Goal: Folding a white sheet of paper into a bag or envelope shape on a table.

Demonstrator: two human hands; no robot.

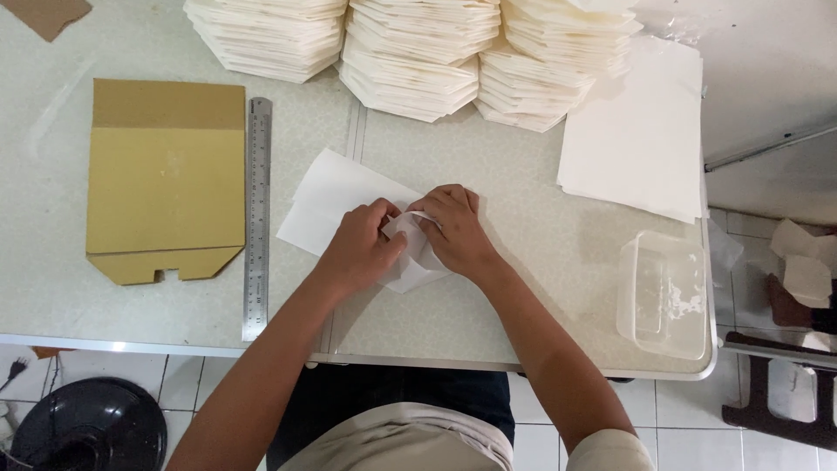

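Folding a white paper sheet [336, 202] on the pale table [523, 235], left hand [359, 249] and right hand [453, 228] together, both pinching its creased flap, steel ruler [257, 218] beside

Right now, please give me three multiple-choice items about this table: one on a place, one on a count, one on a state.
1. Where is the ruler?
A. right of the cardboard
B. inside the plastic box
C. on the floor

2. How many hands touch the white sheet?
A. none
B. one
C. two

3. The sheet is:
A. rolled up
B. being folded
C. torn in half

Answers: 1 A, it lies along the cardboard's right edge. 2 C, left hand and right hand both press it. 3 B, the fingers bend its corner over.
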